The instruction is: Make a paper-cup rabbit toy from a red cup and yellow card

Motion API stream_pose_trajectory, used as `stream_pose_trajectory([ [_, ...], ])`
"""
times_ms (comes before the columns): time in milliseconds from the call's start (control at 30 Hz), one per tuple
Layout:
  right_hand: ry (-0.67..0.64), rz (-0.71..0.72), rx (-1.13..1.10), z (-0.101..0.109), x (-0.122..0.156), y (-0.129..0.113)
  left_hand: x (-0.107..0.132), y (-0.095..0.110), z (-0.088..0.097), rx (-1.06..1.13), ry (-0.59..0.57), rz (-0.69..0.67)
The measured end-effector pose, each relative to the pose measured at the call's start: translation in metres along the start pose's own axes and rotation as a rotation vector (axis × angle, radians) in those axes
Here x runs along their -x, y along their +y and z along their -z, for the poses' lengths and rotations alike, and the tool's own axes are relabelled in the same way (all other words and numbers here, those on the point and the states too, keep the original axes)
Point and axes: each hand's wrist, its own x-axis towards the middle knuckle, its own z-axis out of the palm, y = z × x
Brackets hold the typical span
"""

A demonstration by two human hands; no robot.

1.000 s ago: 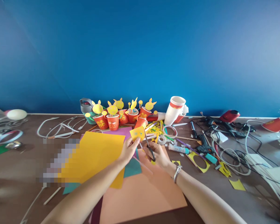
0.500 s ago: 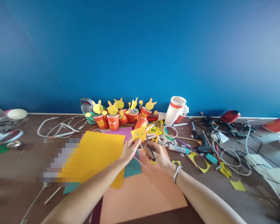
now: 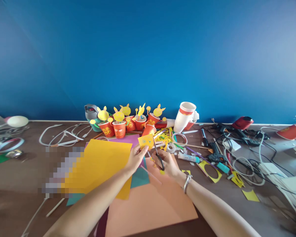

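Observation:
My left hand (image 3: 136, 158) pinches a small yellow paper piece (image 3: 145, 141) with little drawn marks, held up above the table. My right hand (image 3: 168, 163) grips black-handled scissors (image 3: 158, 155), whose blades point up at the right edge of the paper piece. Both hands hover over sheets of coloured paper: an orange-yellow sheet (image 3: 98, 166), a peach sheet (image 3: 150, 204), a teal sheet (image 3: 140, 177) and a purple one (image 3: 128, 139).
Red paper cups with yellow bunny cut-outs (image 3: 128, 121) stand at the back by a grey-lidded bottle (image 3: 90, 112). A stack of cups (image 3: 185, 117), a glue stick (image 3: 188, 157), tape roll (image 3: 171, 147), glue gun and tangled cables (image 3: 239, 148) crowd the right side. Yellow scraps (image 3: 250, 195) lie about.
The yellow piece and scissors shifted only slightly; the scissors stay at the paper's right edge. Nothing else moved.

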Motion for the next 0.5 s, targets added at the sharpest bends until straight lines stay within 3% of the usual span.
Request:
stream_pose_trajectory([
  [500, -0.004, -0.021, -0.039, 0.0004, -0.0017, 0.0047, -0.0009, 0.0082, 0.0003, -0.037, 0.063, -0.018],
])
